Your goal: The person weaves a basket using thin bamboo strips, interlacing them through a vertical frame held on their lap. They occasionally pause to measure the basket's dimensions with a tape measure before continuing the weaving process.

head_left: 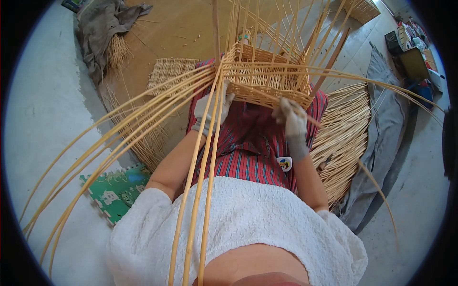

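A partly woven rectangular wicker basket (261, 95) rests on my lap, with tall upright rods rising from its far side. Long pale rods fan out from its left corner, several to the left and a few back toward me. Others stretch to the right across its top. My left hand (206, 110), in a whitish work glove, grips the basket at its near left corner, its fingers partly hidden by rods. My gloved right hand (292, 118) is closed at the near right edge, pinching a rod (313, 121) whose end sticks out to the right.
A large bundle of rods (350, 124) lies on grey cloth (381, 162) to my right. At left are a woven panel (169, 74), more rods (148, 138), a grey cloth (102, 28) and a green foam mat (114, 195). Another basket (363, 10) stands far right.
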Action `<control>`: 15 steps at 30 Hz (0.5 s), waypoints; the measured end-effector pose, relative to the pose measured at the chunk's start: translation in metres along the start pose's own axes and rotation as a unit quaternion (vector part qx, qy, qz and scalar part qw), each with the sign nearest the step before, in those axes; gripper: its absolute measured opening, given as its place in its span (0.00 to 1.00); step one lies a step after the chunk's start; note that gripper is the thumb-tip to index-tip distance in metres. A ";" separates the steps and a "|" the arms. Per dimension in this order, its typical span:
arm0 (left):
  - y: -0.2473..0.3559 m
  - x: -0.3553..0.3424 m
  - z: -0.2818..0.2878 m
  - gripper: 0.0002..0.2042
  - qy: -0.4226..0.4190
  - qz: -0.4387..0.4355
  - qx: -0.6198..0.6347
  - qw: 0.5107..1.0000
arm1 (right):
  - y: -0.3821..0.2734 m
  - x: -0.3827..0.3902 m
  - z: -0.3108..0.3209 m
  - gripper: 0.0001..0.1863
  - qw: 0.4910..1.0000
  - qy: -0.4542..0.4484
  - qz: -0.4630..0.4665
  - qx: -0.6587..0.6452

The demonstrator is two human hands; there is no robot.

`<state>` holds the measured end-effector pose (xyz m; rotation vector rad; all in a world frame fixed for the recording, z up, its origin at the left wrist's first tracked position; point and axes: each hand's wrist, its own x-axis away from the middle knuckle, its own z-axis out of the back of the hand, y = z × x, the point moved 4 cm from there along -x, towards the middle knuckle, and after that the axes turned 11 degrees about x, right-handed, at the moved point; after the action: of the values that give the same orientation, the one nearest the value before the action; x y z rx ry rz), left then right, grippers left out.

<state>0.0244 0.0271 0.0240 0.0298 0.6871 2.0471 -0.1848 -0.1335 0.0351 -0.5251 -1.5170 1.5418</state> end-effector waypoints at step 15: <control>-0.003 -0.029 -0.078 0.27 -0.026 0.292 0.664 0.688 | -0.024 -0.023 -0.053 0.23 0.941 -0.224 -0.104 -0.232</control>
<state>0.0207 -0.0306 -0.0363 1.2719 2.1921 1.5729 -0.1230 -0.1249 0.0425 -0.2629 -2.2360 1.1824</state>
